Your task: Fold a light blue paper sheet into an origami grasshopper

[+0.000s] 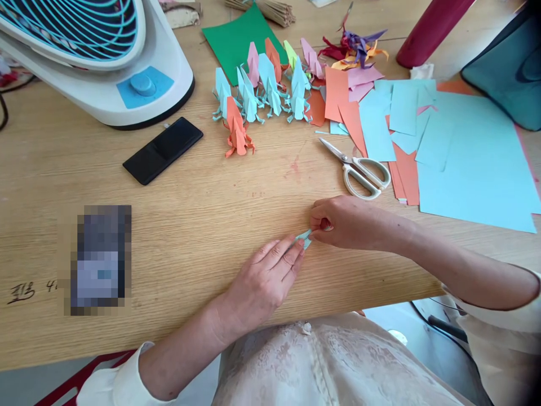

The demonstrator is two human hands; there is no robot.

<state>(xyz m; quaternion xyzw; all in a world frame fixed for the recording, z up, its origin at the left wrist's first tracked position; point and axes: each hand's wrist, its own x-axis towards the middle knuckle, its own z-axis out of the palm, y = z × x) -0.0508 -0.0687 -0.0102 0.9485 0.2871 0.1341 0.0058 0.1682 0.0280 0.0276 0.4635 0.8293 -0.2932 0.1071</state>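
Note:
A small folded piece of light blue paper (305, 239) lies near the table's front edge, mostly covered by fingers. My left hand (266, 276) rests flat on it, fingers stretched out and pressing it against the wood. Closed in a pinch, my right hand (342, 223) grips the paper's right end. Just beyond that hand lies a pair of scissors (357, 169) with white handles. Farther back stand several folded paper figures in light blue, pink, orange and green, with an orange figure (236, 127) at their front.
Cut light blue sheets (473, 163) and orange pieces (408, 175) lie at the right. A white fan (164, 73) stands at the back left, near a black phone (163, 149). A pixelated object (101, 259) lies at the left. A dark red cylinder (431, 34) stands at the back right.

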